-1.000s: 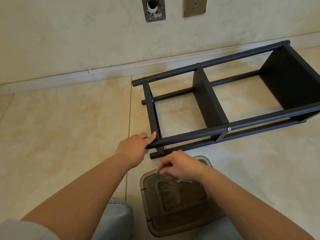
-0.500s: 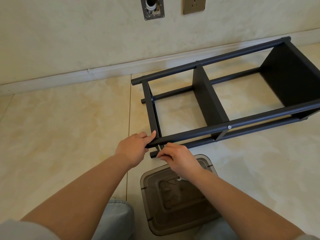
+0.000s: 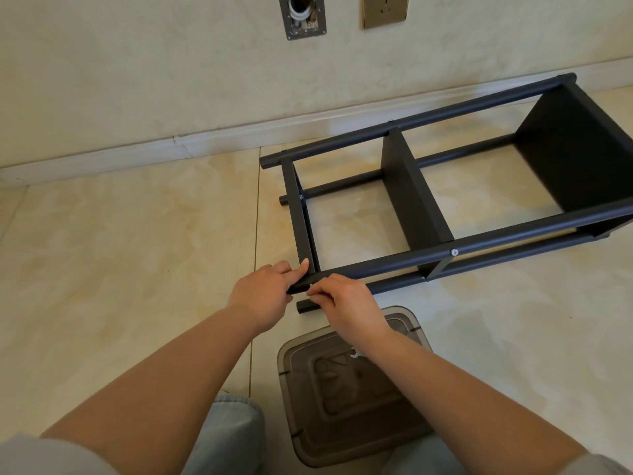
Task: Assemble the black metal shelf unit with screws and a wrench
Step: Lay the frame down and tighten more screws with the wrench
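The black shelf unit [image 3: 445, 214] lies on its side on the floor near the wall so its near-left corner faces up — the left hand [image 3: 263, 299] grips that rail end steady while the right hand [image 3: 346, 306] pinches a small screw [image 3: 311, 286] onto it.

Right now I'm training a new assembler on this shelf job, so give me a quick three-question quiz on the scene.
1. True or false: the shelf frame lies on its side on the floor.
2. Which hand steadies the near tube's end: A left hand, B right hand?
3. What sits on the floor under the right forearm?

Key: 1 true. 2 A; the right hand pinches something small and pale at the tube, too small to identify. 3 A clear plastic lid.
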The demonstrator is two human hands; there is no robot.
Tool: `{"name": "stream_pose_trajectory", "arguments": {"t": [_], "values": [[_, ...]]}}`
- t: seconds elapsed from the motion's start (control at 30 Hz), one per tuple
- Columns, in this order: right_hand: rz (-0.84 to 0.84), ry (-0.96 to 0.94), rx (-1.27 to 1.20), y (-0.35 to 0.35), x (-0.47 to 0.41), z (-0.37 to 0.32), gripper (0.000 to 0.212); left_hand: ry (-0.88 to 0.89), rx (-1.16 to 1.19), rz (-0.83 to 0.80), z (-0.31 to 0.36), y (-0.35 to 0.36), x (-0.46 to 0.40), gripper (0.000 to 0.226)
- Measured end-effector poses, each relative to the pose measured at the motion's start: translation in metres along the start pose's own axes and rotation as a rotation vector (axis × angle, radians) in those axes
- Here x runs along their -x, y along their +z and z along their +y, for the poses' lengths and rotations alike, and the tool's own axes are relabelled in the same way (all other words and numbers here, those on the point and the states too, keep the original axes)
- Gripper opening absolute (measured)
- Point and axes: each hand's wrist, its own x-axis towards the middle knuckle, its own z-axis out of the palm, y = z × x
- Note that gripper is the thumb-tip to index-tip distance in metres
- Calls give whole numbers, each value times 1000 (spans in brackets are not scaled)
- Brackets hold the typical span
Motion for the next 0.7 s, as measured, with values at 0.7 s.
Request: {"name": "stream_pose_trajectory", "arguments": {"t": [0.7], "values": [[67, 102, 18, 12, -6, -9, 10, 3, 9, 45, 0, 5, 2, 66]]}}
